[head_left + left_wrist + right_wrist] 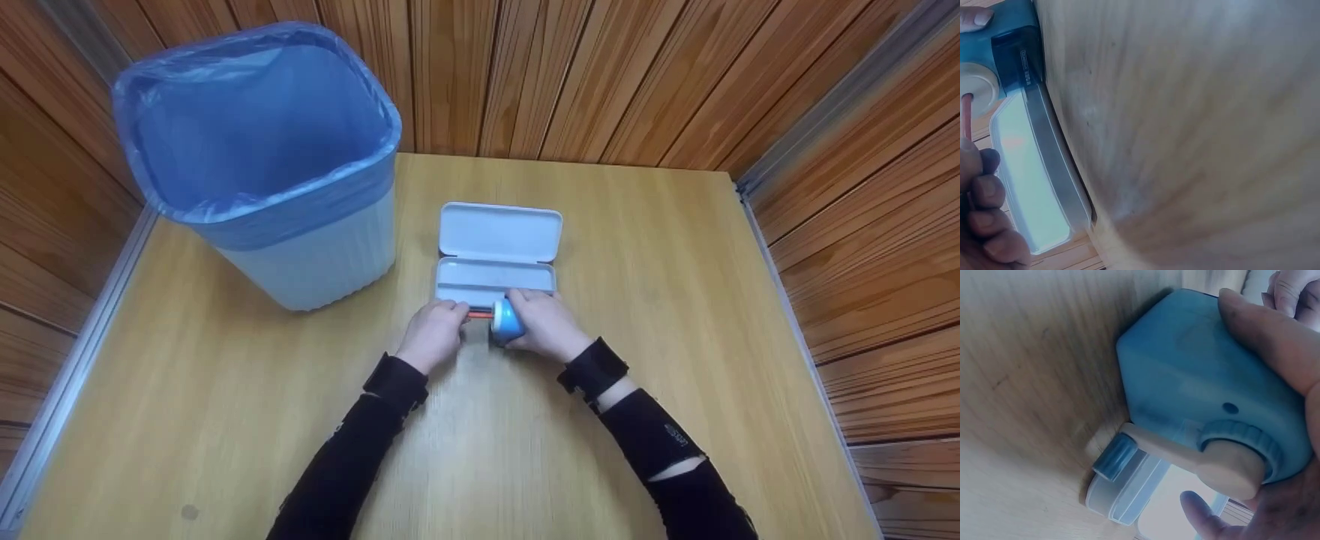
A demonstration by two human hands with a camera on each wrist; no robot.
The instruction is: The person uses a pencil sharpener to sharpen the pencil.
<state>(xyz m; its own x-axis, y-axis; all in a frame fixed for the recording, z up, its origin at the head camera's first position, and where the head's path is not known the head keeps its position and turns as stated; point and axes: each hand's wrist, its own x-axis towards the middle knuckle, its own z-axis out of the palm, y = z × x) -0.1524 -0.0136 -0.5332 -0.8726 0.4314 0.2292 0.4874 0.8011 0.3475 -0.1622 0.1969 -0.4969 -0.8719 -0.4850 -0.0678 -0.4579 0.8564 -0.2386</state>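
A blue hand-crank pencil sharpener (508, 321) with a pale round front is gripped by my right hand (546, 321), thumb on one side of its body. The right wrist view shows its beige crank (1171, 455) with a dark blue knob, free of my fingers. My left hand (435, 334) pinches a red pencil (480, 315). In the left wrist view the pencil's far end (967, 112) enters the hole in the sharpener's front; its tip is hidden inside. An open white pencil case (495, 272) lies just beyond both hands, lid tipped back.
On the left of the wooden table (660, 300) stands a tall white bin (322, 255) lined with a blue bag (300, 217). Wood-panelled walls (517, 82) close off the back and both sides.
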